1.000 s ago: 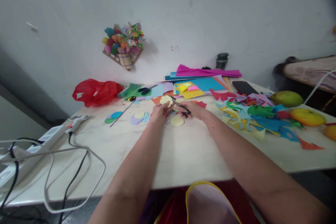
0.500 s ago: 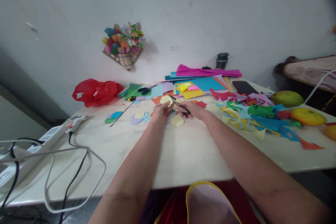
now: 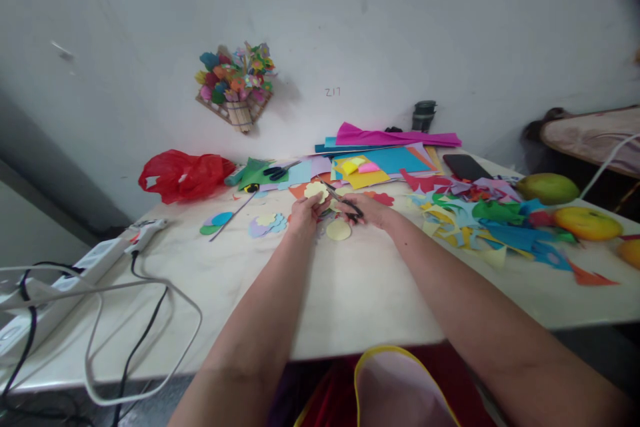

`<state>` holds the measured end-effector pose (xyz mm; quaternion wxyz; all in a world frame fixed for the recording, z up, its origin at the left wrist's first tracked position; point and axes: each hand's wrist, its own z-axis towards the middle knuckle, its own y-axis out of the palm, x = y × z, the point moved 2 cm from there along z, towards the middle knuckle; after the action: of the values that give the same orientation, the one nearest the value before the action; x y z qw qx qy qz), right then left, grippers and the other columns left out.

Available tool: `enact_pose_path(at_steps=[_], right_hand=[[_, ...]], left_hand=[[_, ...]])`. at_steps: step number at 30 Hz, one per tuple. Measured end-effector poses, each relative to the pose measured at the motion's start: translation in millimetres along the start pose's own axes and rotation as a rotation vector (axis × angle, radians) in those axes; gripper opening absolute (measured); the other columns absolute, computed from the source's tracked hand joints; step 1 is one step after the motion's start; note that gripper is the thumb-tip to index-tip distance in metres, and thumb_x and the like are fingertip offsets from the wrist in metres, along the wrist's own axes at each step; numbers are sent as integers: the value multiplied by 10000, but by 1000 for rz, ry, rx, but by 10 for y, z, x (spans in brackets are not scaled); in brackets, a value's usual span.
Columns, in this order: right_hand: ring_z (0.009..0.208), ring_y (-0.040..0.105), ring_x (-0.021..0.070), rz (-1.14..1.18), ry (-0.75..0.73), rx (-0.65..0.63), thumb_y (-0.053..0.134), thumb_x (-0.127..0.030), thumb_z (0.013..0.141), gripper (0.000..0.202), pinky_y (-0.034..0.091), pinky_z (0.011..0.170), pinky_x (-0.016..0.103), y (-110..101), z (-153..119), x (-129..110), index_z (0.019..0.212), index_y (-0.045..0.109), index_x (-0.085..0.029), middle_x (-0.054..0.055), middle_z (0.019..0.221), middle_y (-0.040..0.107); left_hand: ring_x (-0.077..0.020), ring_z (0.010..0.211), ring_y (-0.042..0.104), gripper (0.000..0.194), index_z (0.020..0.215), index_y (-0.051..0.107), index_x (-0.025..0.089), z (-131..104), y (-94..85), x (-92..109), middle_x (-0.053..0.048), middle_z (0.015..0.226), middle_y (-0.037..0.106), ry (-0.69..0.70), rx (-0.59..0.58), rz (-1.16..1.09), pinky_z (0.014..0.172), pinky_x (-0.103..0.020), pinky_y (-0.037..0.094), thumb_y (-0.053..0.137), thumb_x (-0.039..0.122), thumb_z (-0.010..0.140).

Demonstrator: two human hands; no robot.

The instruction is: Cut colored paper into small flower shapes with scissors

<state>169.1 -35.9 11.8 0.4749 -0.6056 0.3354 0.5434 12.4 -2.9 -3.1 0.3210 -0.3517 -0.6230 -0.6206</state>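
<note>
My left hand (image 3: 307,211) pinches a pale yellow paper flower (image 3: 316,191) with a scalloped edge. Wrapped round the dark handles of a pair of scissors (image 3: 353,212) is my right hand (image 3: 369,209); the blades point up and left, beside the flower. Whether they touch the paper I cannot tell. Just below the hands lies a pale yellow paper circle (image 3: 339,229). Left of my left hand rests a group of lilac, blue and cream paper cut-outs (image 3: 269,223). Red paper shapes (image 3: 383,198) lie partly hidden behind my right hand.
Paper scraps (image 3: 495,217) cover the right side, near mangoes (image 3: 587,223) and a phone (image 3: 466,167). Coloured sheets (image 3: 400,163) and a second pair of scissors (image 3: 277,172) lie at the back. A red plastic bag (image 3: 185,177) and a power strip (image 3: 100,253) with cables are left.
The paper flower in my left hand has shifted very slightly left. Otherwise the hands and scissors look the same.
</note>
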Motion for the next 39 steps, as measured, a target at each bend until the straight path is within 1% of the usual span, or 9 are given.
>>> enact_pose_path(at_steps=[7, 15, 21, 25, 32, 39], right_hand=[[362, 458, 51, -42, 44, 55, 716, -350, 770, 298, 242, 295, 162, 37, -9, -51, 661, 510, -164, -12, 534, 586], [358, 449, 50, -4, 69, 76, 691, -274, 803, 273, 274, 306, 162, 73, -53, -124, 637, 505, -163, -22, 507, 565], [353, 438, 44, -9, 79, 82, 647, -213, 832, 267, 276, 320, 158, 88, -76, -168, 624, 488, -161, -25, 496, 553], [368, 446, 48, 1, 87, 96, 667, -204, 810, 269, 287, 331, 158, 95, -82, -188, 617, 486, -160, -29, 488, 542], [371, 442, 55, 7, 78, 109, 660, -183, 801, 226, 290, 333, 171, 93, -57, -156, 634, 509, -154, -21, 494, 550], [384, 452, 64, 32, 73, 114, 623, -170, 796, 184, 295, 342, 172, 76, -1, -70, 644, 520, -157, -29, 477, 533]], left_hand=[[-253, 923, 703, 192, 820, 630, 126, 9, -6, -26, -100, 809, 721, 18, 1, -6, 812, -338, 572, 711, 104, 648], [-199, 774, 710, 155, 792, 628, 127, -1, 6, -22, -75, 746, 712, 12, 13, -28, 771, -305, 576, 695, 83, 659], [-215, 813, 710, 135, 804, 636, 109, 0, 13, -19, -96, 774, 714, 12, 24, -38, 791, -323, 571, 678, 70, 681], [-207, 775, 710, 136, 789, 630, 94, -10, 28, -19, -103, 763, 706, 4, 56, -59, 769, -307, 568, 684, 43, 675], [-201, 753, 708, 151, 775, 622, 106, -23, 53, -17, -95, 738, 697, -7, 65, -85, 726, -285, 571, 697, 28, 670], [-207, 788, 710, 131, 758, 625, 111, -18, 50, -25, -83, 730, 691, 11, 57, -88, 735, -284, 573, 683, 31, 673]])
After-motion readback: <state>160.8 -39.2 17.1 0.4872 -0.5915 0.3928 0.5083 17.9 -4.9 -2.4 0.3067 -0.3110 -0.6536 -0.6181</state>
